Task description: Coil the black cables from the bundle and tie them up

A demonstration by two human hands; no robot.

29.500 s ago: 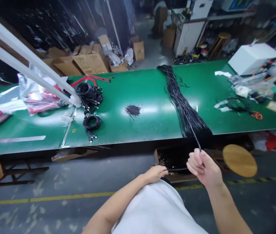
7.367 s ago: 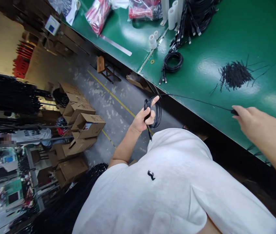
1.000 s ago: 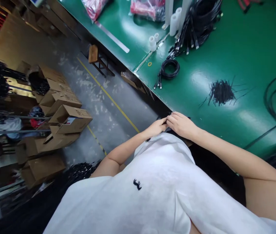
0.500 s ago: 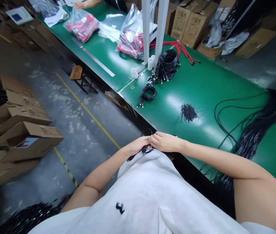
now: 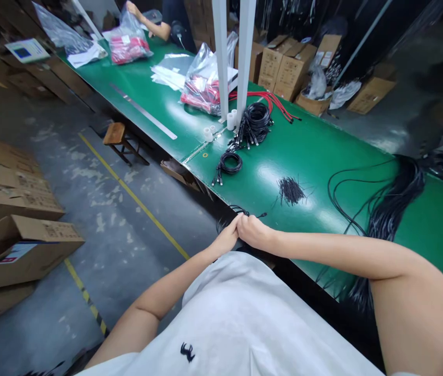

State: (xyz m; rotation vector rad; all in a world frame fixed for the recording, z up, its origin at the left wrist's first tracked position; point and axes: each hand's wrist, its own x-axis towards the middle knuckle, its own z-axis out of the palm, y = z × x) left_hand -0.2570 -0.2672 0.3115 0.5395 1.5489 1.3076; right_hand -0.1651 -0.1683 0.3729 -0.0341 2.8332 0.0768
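My left hand (image 5: 227, 238) and my right hand (image 5: 253, 232) meet knuckle to knuckle in front of my chest, at the near edge of the green table (image 5: 323, 151). Both are closed on a coiled black cable (image 5: 229, 213) whose loops stick out just above the fingers. A small pile of short black ties (image 5: 290, 189) lies on the table beyond my hands. A finished black coil (image 5: 229, 162) rests further left, in front of a heap of coiled cables (image 5: 255, 118).
A thick bundle of long black cables (image 5: 393, 203) hangs over the table at right. Red cables (image 5: 274, 103), plastic bags (image 5: 203, 83), white posts (image 5: 232, 57) and a metal ruler (image 5: 143, 110) lie beyond. Another person's arm (image 5: 148, 23) works far back. Cardboard boxes (image 5: 18, 245) and a stool (image 5: 116, 137) stand on the floor.
The view has swung up and right along the table. My hands stay together on the coil and have lifted slightly away from my shirt.
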